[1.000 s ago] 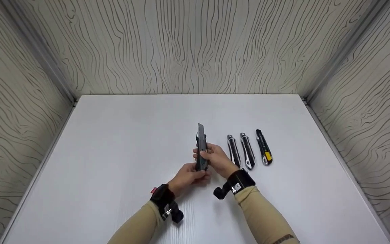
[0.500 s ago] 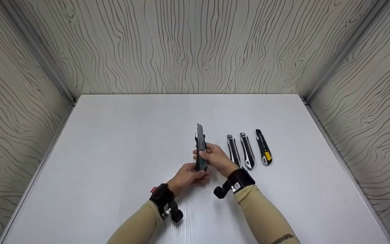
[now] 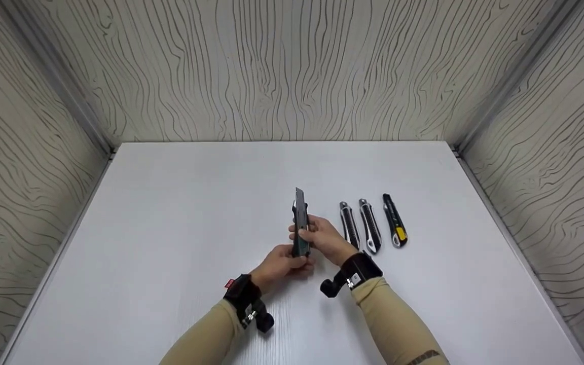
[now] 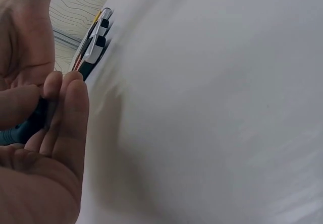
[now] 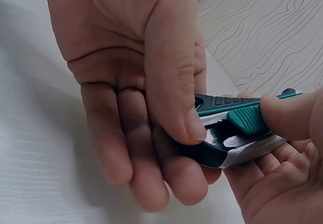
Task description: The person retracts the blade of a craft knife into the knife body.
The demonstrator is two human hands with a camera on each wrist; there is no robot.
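A dark grey and green utility knife point(image 3: 300, 223) is held over the table, its blade out and pointing away from me. My left hand point(image 3: 283, 263) grips the tail end, the thumb on top. Further up the handle, my right hand point(image 3: 325, 236) holds the knife, with its thumb on the upper side. In the right wrist view, the right thumb point(image 5: 295, 113) lies at a green ribbed piece point(image 5: 247, 120) on the knife, and the left thumb point(image 5: 174, 93) presses near the tail. Most of the knife is hidden in the left wrist view by the left fingers point(image 4: 70, 118).
To the right of my hands lie two silver-and-black utility knives point(image 3: 370, 225) side by side; my right wrist overlaps the nearer one point(image 3: 350, 223). Beyond them is a dark green one with a yellow piece point(image 3: 396, 220). The white table point(image 3: 170, 203) is enclosed by wood-patterned panels point(image 3: 282, 71).
The blade tip sits slightly lower in the head view than before. Both hands keep their hold and have barely moved; the knives on the table have stayed put.
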